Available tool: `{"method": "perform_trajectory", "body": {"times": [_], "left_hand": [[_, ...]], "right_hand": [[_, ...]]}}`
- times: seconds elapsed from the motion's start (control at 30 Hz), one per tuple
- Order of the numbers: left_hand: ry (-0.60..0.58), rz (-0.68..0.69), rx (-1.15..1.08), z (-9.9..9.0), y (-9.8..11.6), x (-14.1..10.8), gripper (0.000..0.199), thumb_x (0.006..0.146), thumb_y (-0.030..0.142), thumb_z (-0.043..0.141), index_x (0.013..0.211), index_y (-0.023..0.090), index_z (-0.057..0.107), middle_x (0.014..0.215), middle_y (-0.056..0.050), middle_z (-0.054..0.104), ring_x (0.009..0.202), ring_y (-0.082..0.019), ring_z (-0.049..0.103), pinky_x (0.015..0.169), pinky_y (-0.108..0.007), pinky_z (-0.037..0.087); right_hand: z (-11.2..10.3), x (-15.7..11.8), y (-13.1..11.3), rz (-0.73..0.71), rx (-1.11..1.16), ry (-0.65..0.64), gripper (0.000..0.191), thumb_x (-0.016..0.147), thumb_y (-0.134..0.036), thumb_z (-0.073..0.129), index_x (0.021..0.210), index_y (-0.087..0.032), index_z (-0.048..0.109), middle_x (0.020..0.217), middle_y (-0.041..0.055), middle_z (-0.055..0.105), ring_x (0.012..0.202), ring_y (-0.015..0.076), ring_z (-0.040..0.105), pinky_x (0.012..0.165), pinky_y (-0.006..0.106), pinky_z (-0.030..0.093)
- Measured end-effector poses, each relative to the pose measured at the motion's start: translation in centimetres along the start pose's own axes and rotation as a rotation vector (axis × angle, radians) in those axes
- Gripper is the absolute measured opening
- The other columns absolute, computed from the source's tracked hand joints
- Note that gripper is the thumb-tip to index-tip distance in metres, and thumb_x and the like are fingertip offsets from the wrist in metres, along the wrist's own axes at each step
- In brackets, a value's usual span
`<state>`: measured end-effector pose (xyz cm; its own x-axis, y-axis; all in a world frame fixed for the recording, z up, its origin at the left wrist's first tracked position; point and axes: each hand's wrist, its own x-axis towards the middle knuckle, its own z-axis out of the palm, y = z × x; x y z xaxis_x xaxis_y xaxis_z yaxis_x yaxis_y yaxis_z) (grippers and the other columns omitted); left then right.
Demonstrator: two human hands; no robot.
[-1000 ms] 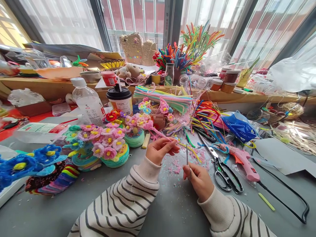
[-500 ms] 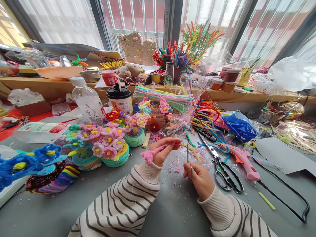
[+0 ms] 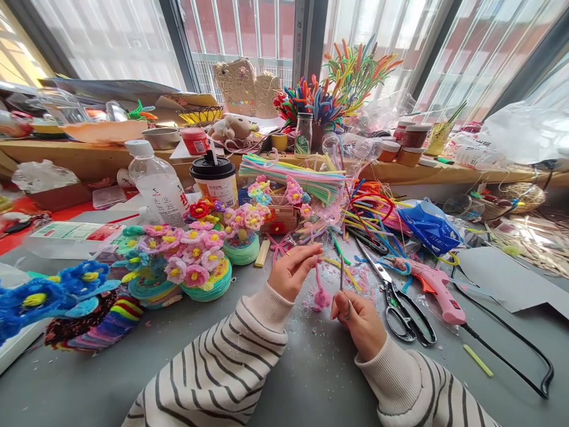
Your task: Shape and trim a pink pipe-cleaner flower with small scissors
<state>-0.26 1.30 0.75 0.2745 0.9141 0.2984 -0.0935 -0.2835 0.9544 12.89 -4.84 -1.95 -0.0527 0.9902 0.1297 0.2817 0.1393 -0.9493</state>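
The left hand point(image 3: 294, 271), fingertips pinched nearly together, holds the pink fuzzy stem point(image 3: 320, 293), whose fluffy end hangs below those fingertips. Just to its right, the right hand point(image 3: 359, 323) is curled closed around small scissors point(image 3: 342, 274), blades upright above the fingers.

Bright daylight is admitted through tall, grey-framed windows point(image 3: 242, 29); their panes are partly washed out; soft shadows are cast on the smooth grey tabletop point(image 3: 306, 379); outer edges are visibly stretched.
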Motion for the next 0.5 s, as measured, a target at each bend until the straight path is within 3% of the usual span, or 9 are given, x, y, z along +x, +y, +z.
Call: {"method": "perform_trajectory", "body": {"times": [0.1, 0.2, 0.33, 0.5], "left_hand": [[0.03, -0.154, -0.149, 0.09, 0.76, 0.06, 0.013, 0.061, 0.021, 0.057, 0.07, 0.013, 0.062, 0.073, -0.007, 0.062, 0.057, -0.014, 0.058, 0.054, -0.025, 0.047], [-0.018, -0.307, -0.318, 0.18, 1.17, 0.08, 0.018, 0.055, 0.019, 0.062, 0.071, 0.013, 0.055, 0.061, -0.004, 0.064, 0.049, -0.014, 0.058, 0.045, -0.023, 0.045], [-0.157, -0.446, -0.424, 0.07, 0.95, 0.02, 0.034, 0.052, 0.019, 0.065, 0.079, 0.016, 0.046, 0.054, -0.002, 0.063, 0.045, -0.015, 0.058, 0.041, -0.021, 0.044], [-0.338, -0.535, -0.429, -0.05, 0.39, -0.21, 0.02, 0.056, 0.019, 0.062, 0.072, 0.013, 0.051, 0.057, -0.004, 0.064, 0.047, -0.012, 0.059, 0.041, -0.018, 0.043]], "right_hand": [[-0.01, -0.05, 0.08, -0.012, 0.014, 0.014, 0.048, 0.073, -0.053, 0.031, 0.046, -0.015, 0.045, 0.043, -0.0039, 0.032, 0.038, 0.0069, 0.029, 0.036, 0.019, 0.022], [-0.02, -0.08, 0.12, -0.03, 0.025, 0.004, 0.048, 0.072, -0.054, 0.031, 0.047, -0.016, 0.045, 0.043, -0.0039, 0.032, 0.038, 0.0068, 0.028, 0.036, 0.019, 0.022], [0.02, -0.07, 0.11, -0.072, 0.022, -0.051, 0.05, 0.07, -0.058, 0.029, 0.051, -0.016, 0.046, 0.044, -0.0034, 0.033, 0.038, 0.0074, 0.029, 0.036, 0.02, 0.022], [0.18, -0.15, 0.09, -0.108, -0.004, -0.068, 0.052, 0.07, -0.06, 0.025, 0.054, -0.016, 0.047, 0.048, -0.0006, 0.04, 0.043, 0.0092, 0.037, 0.036, 0.02, 0.025]]}}
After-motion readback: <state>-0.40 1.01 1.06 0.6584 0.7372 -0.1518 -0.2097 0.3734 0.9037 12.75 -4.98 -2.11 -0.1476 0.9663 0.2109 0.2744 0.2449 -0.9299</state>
